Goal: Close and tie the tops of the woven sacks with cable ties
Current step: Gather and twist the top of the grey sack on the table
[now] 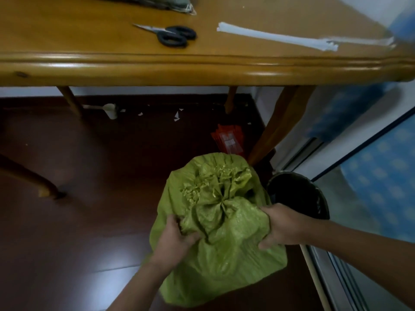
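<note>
While the green woven plastic sack stands on the dark floor, touching a round black bin, both hands grip it. The left hand has its fingers curled into the cloth just under the gathered top, and the right hand clutches a fold on the other side. The top is bunched to a narrow neck, but I cannot tell if a tie is already around it. The bundle of white plastic cable ties lies on the wooden surface, well apart from the black-handled scissors. To do this step well, I think one hand should squeeze the neck tight while the other fetches a tie, so the folds do not open.
</note>
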